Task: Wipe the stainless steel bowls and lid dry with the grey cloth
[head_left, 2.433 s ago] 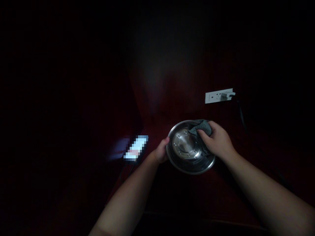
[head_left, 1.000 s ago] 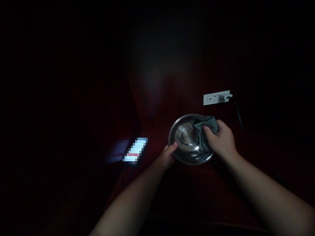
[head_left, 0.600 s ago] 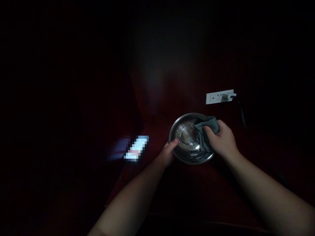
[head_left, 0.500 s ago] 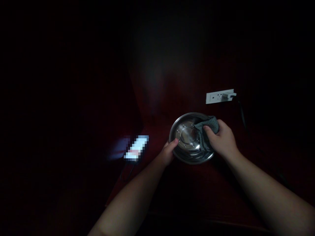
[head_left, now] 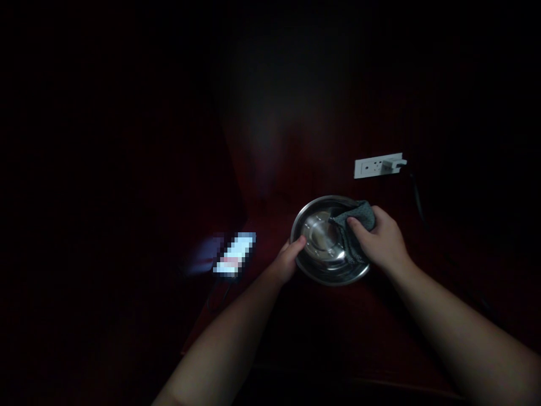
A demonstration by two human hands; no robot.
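Observation:
A shiny steel bowl (head_left: 322,248) is held over a dark reddish surface (head_left: 338,321) in very dim light. My left hand (head_left: 287,260) grips the bowl's left rim, thumb over the edge. My right hand (head_left: 382,239) is closed on a grey cloth (head_left: 359,217) and presses it against the inside of the bowl at its right side. Part of the cloth hangs over the far right rim.
A lit phone screen (head_left: 234,255) lies to the left of the bowl, with a cable running from it toward me. A white power strip (head_left: 377,165) with a plug and dark cord sits behind the bowl at the right. Everything else is in darkness.
The bowl was turned and shifted slightly away and right; my left hand slid along the rim to the lower left. The cloth hand rubbed inside the right side and barely moved lately.

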